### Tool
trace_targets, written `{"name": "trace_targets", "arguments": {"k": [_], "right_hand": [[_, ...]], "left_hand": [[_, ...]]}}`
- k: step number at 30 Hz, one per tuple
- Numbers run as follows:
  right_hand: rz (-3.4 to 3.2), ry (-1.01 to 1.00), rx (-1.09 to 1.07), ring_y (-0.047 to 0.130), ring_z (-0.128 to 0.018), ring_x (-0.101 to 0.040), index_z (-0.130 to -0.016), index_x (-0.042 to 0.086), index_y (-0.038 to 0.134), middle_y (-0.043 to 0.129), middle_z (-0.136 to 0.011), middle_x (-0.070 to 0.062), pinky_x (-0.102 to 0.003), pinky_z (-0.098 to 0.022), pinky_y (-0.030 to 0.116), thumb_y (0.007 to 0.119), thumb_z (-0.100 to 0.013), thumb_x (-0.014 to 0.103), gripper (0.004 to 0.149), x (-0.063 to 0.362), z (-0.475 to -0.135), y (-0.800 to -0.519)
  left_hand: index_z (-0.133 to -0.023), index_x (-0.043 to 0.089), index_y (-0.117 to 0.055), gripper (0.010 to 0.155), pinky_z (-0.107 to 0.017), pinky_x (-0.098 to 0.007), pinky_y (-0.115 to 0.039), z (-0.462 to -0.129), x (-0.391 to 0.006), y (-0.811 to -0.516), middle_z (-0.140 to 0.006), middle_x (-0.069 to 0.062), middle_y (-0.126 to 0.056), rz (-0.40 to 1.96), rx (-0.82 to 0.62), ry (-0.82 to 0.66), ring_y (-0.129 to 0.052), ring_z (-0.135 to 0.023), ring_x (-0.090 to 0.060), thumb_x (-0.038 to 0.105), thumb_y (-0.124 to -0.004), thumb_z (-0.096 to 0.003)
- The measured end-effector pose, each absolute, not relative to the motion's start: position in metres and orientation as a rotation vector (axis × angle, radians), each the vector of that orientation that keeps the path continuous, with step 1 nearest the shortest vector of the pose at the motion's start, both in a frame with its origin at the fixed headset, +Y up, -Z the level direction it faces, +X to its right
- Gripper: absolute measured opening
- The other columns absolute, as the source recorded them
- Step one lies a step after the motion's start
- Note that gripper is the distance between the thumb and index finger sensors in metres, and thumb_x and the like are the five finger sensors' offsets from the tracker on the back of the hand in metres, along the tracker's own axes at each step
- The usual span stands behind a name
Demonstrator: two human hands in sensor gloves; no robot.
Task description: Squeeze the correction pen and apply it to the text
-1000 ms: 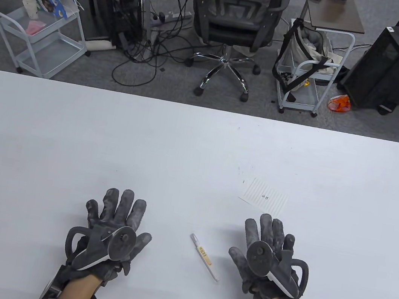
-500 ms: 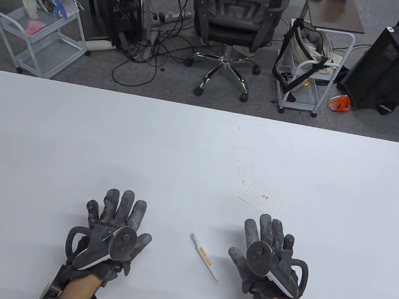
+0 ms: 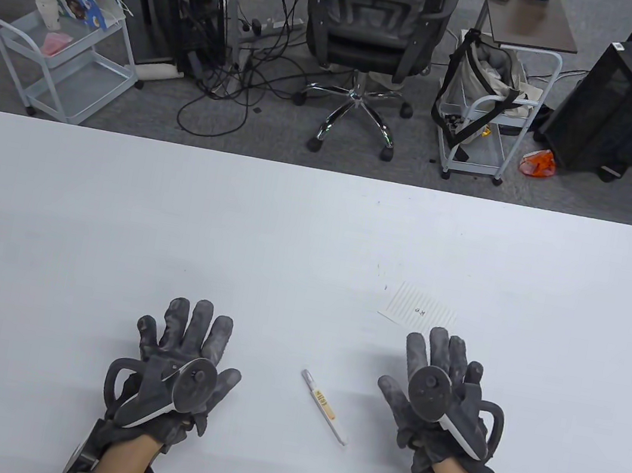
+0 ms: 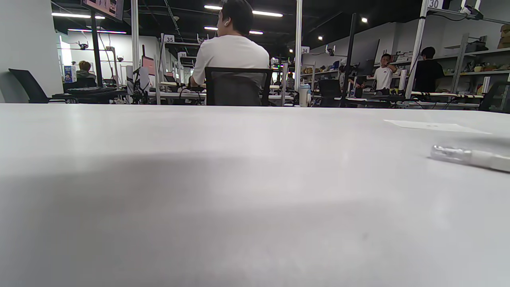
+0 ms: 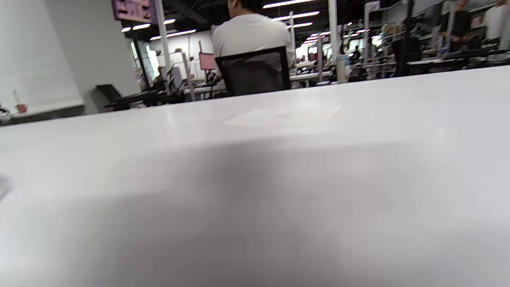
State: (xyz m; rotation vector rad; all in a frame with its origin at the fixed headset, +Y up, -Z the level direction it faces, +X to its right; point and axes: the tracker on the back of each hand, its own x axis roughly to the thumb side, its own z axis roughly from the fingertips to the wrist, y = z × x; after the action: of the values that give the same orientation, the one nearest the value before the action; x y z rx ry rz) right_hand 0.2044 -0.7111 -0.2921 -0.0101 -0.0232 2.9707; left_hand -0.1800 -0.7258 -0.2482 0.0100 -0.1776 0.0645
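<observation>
The right hand [image 3: 434, 398] is seen flat over the white table [image 3: 112, 226], palm down, fingers spread and grasping nothing; a tracker is strapped to its back. Its fingertips [image 3: 439, 337] are placed just short of the near edge of the lined paper slip [image 3: 419, 310], and no contact between them can be made out. The left hand [image 3: 179, 365] is likewise laid palm down with fingers spread, released, nothing being held.

Between the two hands, nearer the right one, the correction pen [image 3: 324, 406] is found lying flat on the table, set diagonally, its clear-capped end pointed away toward the far left and its other end toward the near right. It is touched by neither hand. In the left wrist view the capped end of the pen [image 4: 470, 157] is seen low at the right edge, with the slip [image 4: 434, 126] beyond it. In the right wrist view the slip [image 5: 285, 116] is seen ahead, blurred.

A small handwritten mark [image 3: 419, 311] is carried near the middle of the slip; it cannot be read.
</observation>
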Motion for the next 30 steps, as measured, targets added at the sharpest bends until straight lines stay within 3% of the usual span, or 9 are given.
{"name": "trace_targets", "arguments": {"k": [6,10,14,23,30], "right_hand": [[2.853,-0.26,-0.213,0.015,-0.11,-0.038,-0.106,0.035,0.026,0.016,-0.121,-0.003,-0.066,-0.078,0.025,0.056,-0.04,0.073,0.082,0.231,-0.335,-0.669],[2.895,-0.281,-0.312,0.022,-0.111,-0.037,-0.107,0.036,0.029,0.02,-0.122,-0.003,-0.064,-0.079,0.03,0.058,-0.04,0.074,0.082,0.239,-0.364,-0.665],[2.935,-0.225,-0.427,0.032,-0.112,-0.033,-0.106,0.039,0.033,0.028,-0.122,0.0,-0.058,-0.082,0.037,0.061,-0.039,0.074,0.081,0.241,-0.389,-0.682],[3.007,0.132,-0.662,0.03,-0.113,-0.031,-0.106,0.039,0.036,0.028,-0.122,0.003,-0.059,-0.082,0.035,0.064,-0.038,0.074,0.081,0.253,-0.415,-0.746],[2.991,0.231,-0.701,0.032,-0.113,-0.03,-0.105,0.039,0.041,0.033,-0.121,0.004,-0.059,-0.082,0.036,0.067,-0.037,0.074,0.08,0.26,-0.417,-0.759]], "left_hand": [[-0.11,0.033,-0.029,0.082,-0.069,-0.075,-0.029,-0.249,-0.179,-0.727,-0.122,-0.005,-0.024,0.069,0.002,-0.184,-0.025,-0.112,-0.043,0.073,-0.051,-0.0421],[-0.11,0.033,-0.029,0.082,-0.069,-0.075,-0.029,-0.249,-0.178,-0.727,-0.122,-0.004,-0.024,0.074,-0.001,-0.183,-0.025,-0.112,-0.043,0.073,-0.051,-0.0422],[-0.11,0.033,-0.029,0.082,-0.069,-0.075,-0.029,-0.251,-0.182,-0.727,-0.122,-0.005,-0.024,0.125,-0.01,-0.165,-0.024,-0.112,-0.044,0.073,-0.052,-0.0422],[-0.11,0.033,-0.029,0.082,-0.069,-0.075,-0.029,-0.255,-0.185,-0.73,-0.122,-0.004,-0.024,0.118,-0.032,-0.15,-0.024,-0.112,-0.043,0.073,-0.051,-0.0422],[-0.11,0.033,-0.029,0.082,-0.069,-0.075,-0.028,-0.255,-0.181,-0.73,-0.122,-0.004,-0.023,0.105,-0.039,-0.161,-0.024,-0.113,-0.043,0.073,-0.051,-0.0422]]}}
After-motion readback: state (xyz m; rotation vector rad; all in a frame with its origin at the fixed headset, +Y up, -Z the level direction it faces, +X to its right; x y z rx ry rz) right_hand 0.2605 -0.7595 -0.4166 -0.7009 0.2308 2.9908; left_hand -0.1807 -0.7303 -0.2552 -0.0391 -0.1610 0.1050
